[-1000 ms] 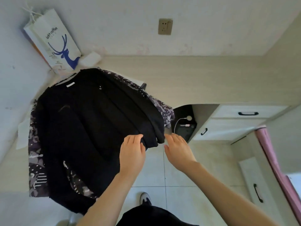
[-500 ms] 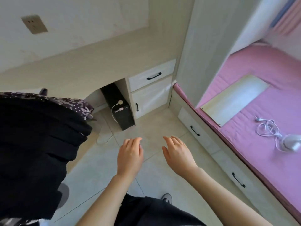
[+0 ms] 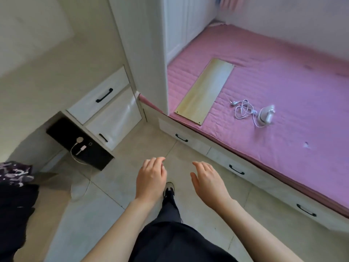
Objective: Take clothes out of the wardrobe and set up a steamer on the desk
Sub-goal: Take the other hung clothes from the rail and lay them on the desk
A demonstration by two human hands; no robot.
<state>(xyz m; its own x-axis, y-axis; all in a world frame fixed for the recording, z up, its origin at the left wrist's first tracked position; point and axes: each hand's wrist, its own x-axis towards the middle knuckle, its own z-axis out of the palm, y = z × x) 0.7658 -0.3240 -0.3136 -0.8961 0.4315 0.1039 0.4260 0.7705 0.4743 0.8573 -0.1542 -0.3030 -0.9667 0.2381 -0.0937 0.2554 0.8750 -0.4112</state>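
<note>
Pink quilted bed cover (image 3: 273,91), a white steamer (image 3: 266,115) with white cord on it, beside a pale yellow board (image 3: 204,91). Black clothes (image 3: 15,210) under a purple-and-white patterned garment (image 3: 15,172). White drawers (image 3: 98,97), black handles.

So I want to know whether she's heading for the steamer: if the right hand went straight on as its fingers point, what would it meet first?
Probably not the steamer. The right hand points up-left over bare floor; first likely the bed drawers, though depth is unclear.
</note>
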